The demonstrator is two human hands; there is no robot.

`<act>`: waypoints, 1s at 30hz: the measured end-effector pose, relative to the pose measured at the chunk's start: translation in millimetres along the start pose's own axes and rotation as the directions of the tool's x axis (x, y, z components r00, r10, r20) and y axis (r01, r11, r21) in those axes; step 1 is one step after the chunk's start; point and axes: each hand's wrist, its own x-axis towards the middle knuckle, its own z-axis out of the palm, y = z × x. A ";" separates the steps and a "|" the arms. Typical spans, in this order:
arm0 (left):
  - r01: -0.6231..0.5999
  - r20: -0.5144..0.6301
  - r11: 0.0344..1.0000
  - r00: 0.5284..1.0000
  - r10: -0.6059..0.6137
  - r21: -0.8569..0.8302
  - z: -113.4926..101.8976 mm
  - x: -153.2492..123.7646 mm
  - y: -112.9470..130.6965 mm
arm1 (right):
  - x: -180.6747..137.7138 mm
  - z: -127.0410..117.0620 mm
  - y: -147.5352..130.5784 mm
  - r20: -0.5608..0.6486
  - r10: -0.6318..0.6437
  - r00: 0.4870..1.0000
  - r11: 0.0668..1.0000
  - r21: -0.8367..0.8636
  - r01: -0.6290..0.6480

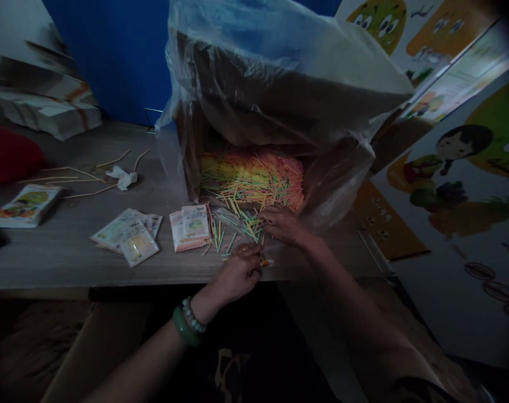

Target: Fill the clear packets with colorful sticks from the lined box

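Observation:
Thin coloured sticks [254, 173], like short straws in yellow, green, orange and pink, fill the open mouth of a box lined with clear plastic [338, 184]. More loose sticks [227, 238] are scattered on the table before it. My right hand [281, 224] is at the spilled sticks, its fingers bent together on some of them. Lower and to the left, my left hand [239, 271] rests near the table edge with curled fingers; what they hold is hidden. By its fingertips lies a small orange and white piece [266, 262]. A stack of printed packets [190, 226] sits left of the sticks.
Flat printed packets [130, 235] lie loose farther left, beside a thicker printed bundle [25, 206]. Behind them are rubber-like strands [82, 176], a crumpled white tissue [123, 177], stacked cardboard [48, 106] and a red item [10, 154]. Cartoon-printed panels [460, 168] stand at right.

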 end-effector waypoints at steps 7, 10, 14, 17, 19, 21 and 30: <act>0.026 0.016 0.999 1.000 -0.026 0.042 -2.3 2.8 2.5 | -12.0 9.8 -20.7 0.151 -0.195 0.969 0.980 -0.021 0.200; 0.039 0.015 0.996 0.999 -0.040 0.080 -0.7 3.7 1.3 | 1.4 9.8 -12.4 0.102 -0.209 0.973 0.976 -0.044 0.215; 0.043 0.008 0.992 0.999 -0.044 0.116 1.1 3.3 -0.5 | 25.4 14.6 11.8 0.014 -0.219 0.976 0.971 0.105 0.217; 0.049 0.008 0.992 0.999 -0.050 0.116 1.5 2.5 -0.9 | 36.0 18.4 18.8 -0.074 -0.125 0.989 0.946 0.291 0.141; 0.043 0.008 0.994 0.999 -0.044 0.104 1.6 2.2 -0.9 | 35.6 17.5 16.0 -0.121 -0.029 0.992 0.955 0.291 0.064; 0.035 0.005 0.995 0.999 -0.036 0.096 1.8 2.3 -1.0 | 30.0 14.1 11.5 -0.125 0.037 0.991 0.981 0.196 -0.011; 0.053 -0.024 0.999 0.998 -0.053 0.000 2.5 3.7 -4.2 | 20.2 10.4 -0.8 0.079 0.143 0.987 0.987 -0.082 -0.136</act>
